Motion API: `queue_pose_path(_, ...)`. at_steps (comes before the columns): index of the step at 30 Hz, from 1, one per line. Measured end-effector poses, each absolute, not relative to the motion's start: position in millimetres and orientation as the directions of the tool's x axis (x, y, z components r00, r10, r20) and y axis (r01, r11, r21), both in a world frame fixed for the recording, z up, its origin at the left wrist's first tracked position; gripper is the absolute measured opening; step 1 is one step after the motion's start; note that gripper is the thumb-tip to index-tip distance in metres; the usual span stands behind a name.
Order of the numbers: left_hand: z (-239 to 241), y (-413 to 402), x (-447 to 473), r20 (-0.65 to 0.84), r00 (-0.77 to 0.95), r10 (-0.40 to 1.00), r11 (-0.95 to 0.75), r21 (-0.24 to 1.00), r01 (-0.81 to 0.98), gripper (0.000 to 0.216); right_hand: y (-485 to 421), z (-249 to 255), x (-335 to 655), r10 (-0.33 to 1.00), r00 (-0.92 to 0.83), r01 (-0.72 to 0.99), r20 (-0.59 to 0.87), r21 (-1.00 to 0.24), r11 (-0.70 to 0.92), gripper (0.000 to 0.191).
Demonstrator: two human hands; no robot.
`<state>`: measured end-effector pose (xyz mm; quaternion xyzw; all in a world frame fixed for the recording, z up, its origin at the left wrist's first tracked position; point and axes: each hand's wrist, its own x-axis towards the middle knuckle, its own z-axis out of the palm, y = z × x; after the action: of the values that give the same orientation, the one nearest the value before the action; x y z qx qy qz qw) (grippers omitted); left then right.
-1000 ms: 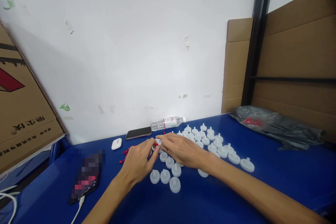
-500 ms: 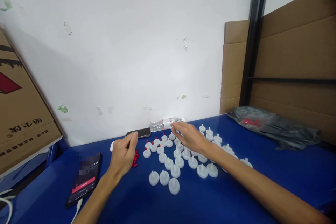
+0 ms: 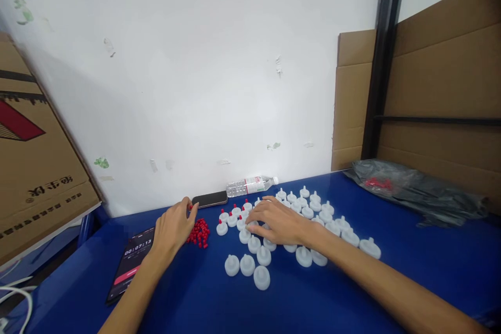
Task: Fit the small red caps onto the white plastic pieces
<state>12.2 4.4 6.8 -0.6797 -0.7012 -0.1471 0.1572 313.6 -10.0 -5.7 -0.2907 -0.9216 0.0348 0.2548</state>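
Note:
My left hand is closed in a pinch, with a small red cap showing at its fingertips. Just below its fingers lies a pile of loose red caps. My right hand reaches over a spread of white nozzle caps, hiding some of them. Its thumb and fingers close on the tip of one white nozzle cap, which rests on the blue table. Several white nozzle caps at the left of the group carry red tips.
A dark phone and a clear water bottle lie along the wall. Another phone with a lit timer is partly behind my left forearm. A grey plastic bag with red pieces lies at the right, near cardboard.
My right hand has come down and nearer from beside the bottle to the white nozzle caps. My left hand has turned over, its fingers now pointing away, and a red cap shows in its pinch.

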Motion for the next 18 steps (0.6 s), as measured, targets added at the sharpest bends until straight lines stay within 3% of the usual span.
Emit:
queue_pose_path(5, 7.2, 4.5, 11.9, 0.372, -0.034, 0.928, 0.053, -0.042, 0.998, 0.029, -11.9, -9.1, 315.3, 0.53, -0.685, 0.514, 0.5, -0.185, 0.838, 0.023)
queue_pose_path(9, 8.7, 4.3, 9.1, 0.356, -0.022, 0.934, 0.065, -0.107, 0.992, 0.028, -15.6, 2.6, 311.5, 0.482, -0.618, 0.522, 0.621, -0.135, 0.842, 0.019)
queue_pose_path(13, 8.2, 4.2, 5.2, 0.34, -0.043, 0.939, 0.093, -0.131, 0.987, 0.028, -15.9, 24.3, 314.9, 0.247, -0.539, 0.477, 0.806, 0.05, 0.877, 0.013)
queue_pose_path(15, 6.5, 4.6, 4.0, 0.332, -0.051, 0.942, 0.098, -0.128, 0.987, 0.029, -17.8, 6.7, 334.0, 0.116, -0.468, 0.471, 0.876, 0.137, 0.872, 0.01)
queue_pose_path(18, 3.0, 5.7, 3.3, 0.331, -0.036, 0.943, 0.085, -0.134, 0.987, 0.031, -34.1, -79.3, 394.6, 0.038, -0.382, 0.518, 0.923, 0.18, 0.836, 0.015)
